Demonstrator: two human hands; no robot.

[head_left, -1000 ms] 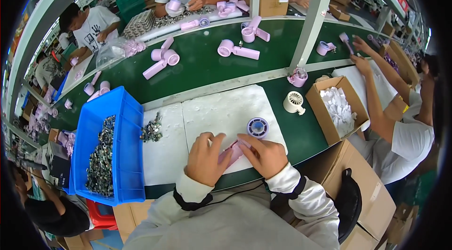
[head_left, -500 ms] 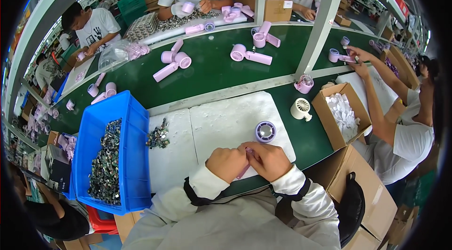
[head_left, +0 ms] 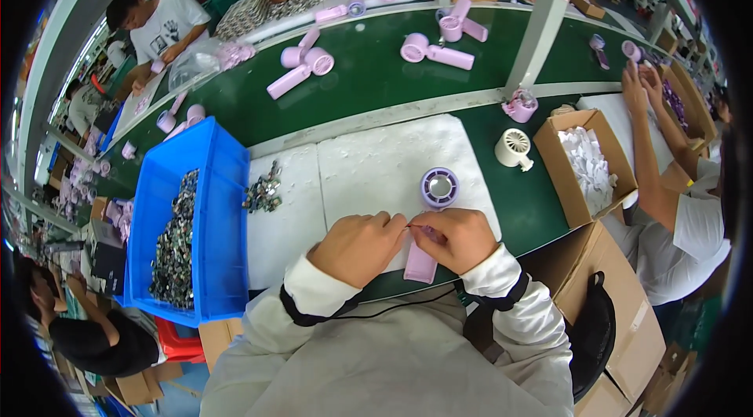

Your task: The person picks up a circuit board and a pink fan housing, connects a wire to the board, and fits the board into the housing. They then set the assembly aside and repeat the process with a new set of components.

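My left hand (head_left: 362, 248) and my right hand (head_left: 461, 240) meet over the front edge of a white foam board (head_left: 369, 158). Both are closed, fingertips nearly touching, with a thin dark wire (head_left: 415, 226) between them. Below the fingertips a flat pink fan handle (head_left: 421, 264) hangs down, its upper part covered by my right fingers. Whether the left fingers also touch the handle is hidden. Just beyond my right hand, a round purple fan head (head_left: 426, 187) lies on the board. A small heap of circuit boards (head_left: 263, 188) sits at the board's left.
A blue bin (head_left: 222, 221) of circuit boards stands left. On the right are a cream fan head (head_left: 514, 149) and a cardboard box (head_left: 553, 152) of white pieces. Pink fans (head_left: 451, 57) lie on the green belt (head_left: 361, 87) beyond a metal rail. Co-workers sit around.
My hands have shifted slightly apart, and more of the pink handle and the wire now show. The view has tilted, so the scene sits higher. At right, a co-worker's hands have moved off a fan.
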